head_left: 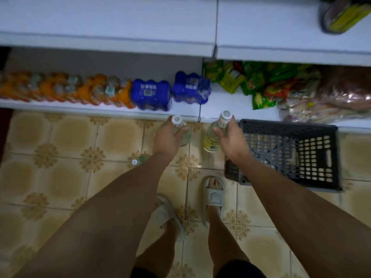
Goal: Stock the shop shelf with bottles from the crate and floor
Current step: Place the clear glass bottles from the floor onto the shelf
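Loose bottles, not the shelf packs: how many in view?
3. One in the left hand, bottle; one in the right hand, bottle; one lying on the floor beside the left forearm. The crate could hide more.

The shelf (230,101) is plain white. On it stand orange bottle packs (66,89), two deep blue packs (152,95) with white print, green and yellow snack bags (251,81) with touches of red, and brownish goods in clear wrap (337,95). The crate (291,153) is black with a lattice of holes. The floor tiles (60,177) are cream with tan blotches and golden-brown floral ornaments at the corners. One held bottle (212,141) is clear with a yellow label and white cap. The slippers (213,195) are pale grey.
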